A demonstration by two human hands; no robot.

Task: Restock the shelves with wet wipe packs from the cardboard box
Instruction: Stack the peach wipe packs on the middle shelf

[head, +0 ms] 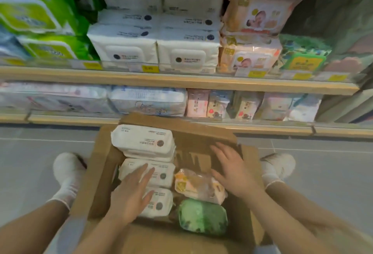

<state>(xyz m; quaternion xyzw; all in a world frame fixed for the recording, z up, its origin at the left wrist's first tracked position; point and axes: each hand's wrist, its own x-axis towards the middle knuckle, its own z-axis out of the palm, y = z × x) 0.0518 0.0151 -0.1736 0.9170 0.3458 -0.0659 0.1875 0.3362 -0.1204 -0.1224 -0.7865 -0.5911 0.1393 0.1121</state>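
An open cardboard box (96,181) sits on the floor between my feet. Inside, on the left, lie three white wet wipe packs (143,142); on the right lie an orange-and-clear pack (197,187) and a green pack (201,215). My left hand (131,195) hovers over the nearer white packs with fingers spread and straight, holding nothing. My right hand (232,169) is spread open over the box's right side, above the orange pack, holding nothing. The upper shelf (181,81) carries matching white packs (187,55) in stacks.
Green packs (36,13) stand at the upper shelf's left, baby-print packs (254,17) to the right of the white ones. The lower shelf (262,128) holds pastel packs. My white-socked feet (68,171) flank the box on grey floor tiles.
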